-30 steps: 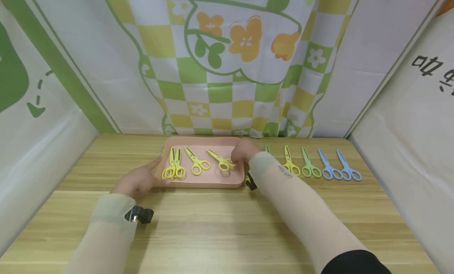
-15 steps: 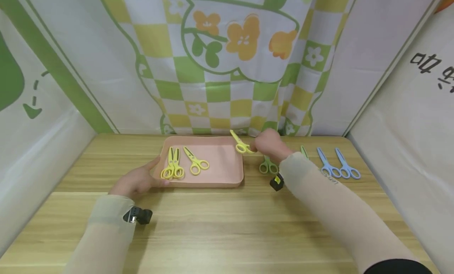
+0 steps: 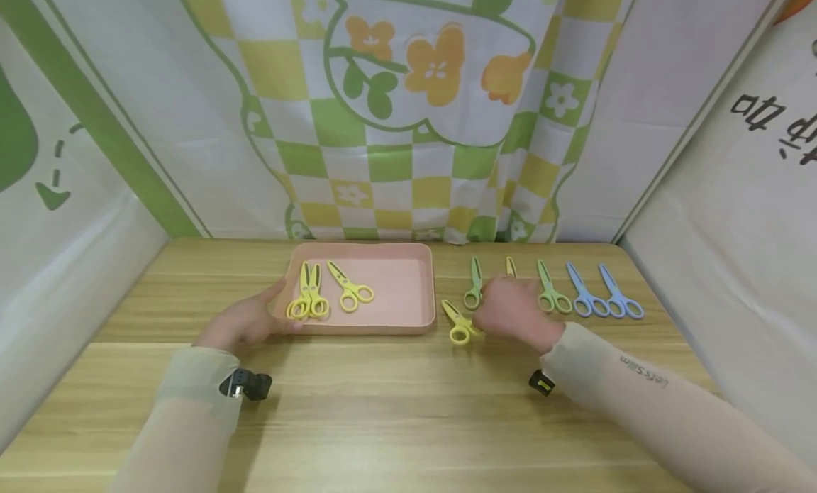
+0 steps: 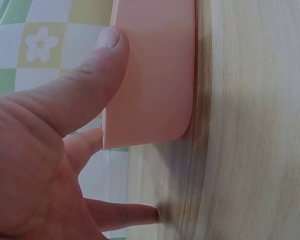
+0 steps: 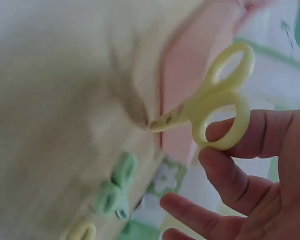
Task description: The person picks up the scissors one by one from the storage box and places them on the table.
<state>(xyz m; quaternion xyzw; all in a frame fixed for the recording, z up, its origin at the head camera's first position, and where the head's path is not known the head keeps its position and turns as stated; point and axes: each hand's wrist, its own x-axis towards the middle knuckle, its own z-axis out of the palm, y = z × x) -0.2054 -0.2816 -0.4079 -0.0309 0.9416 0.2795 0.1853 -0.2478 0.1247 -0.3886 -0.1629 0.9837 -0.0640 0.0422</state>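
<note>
My right hand [image 3: 515, 310] pinches a pair of yellow scissors [image 3: 458, 323] by one handle loop, just right of the pink tray [image 3: 357, 330]. In the right wrist view, thumb and finger meet on the loop of the scissors [image 5: 222, 100], whose blade tip points down at the wood. Three yellow scissors [image 3: 349, 287] lie in the left half of the tray. At the tray's left end my left hand [image 3: 245, 323] spreads its fingers. Its thumb presses the wall of the tray [image 4: 155, 75] in the left wrist view, and one fingertip meets the corner rim.
Right of the tray runs a row: green scissors [image 3: 474, 284], yellow scissors [image 3: 510, 267] mostly hidden behind my right hand, more green scissors [image 3: 552, 287], then two blue scissors [image 3: 615, 292]. A checked curtain [image 3: 421, 159] hangs behind the wooden table [image 3: 357, 408].
My right hand has lifted the yellow scissors out of the tray, carried them right over its edge and lowered them toward the table in front of the row. My left hand stays put.
</note>
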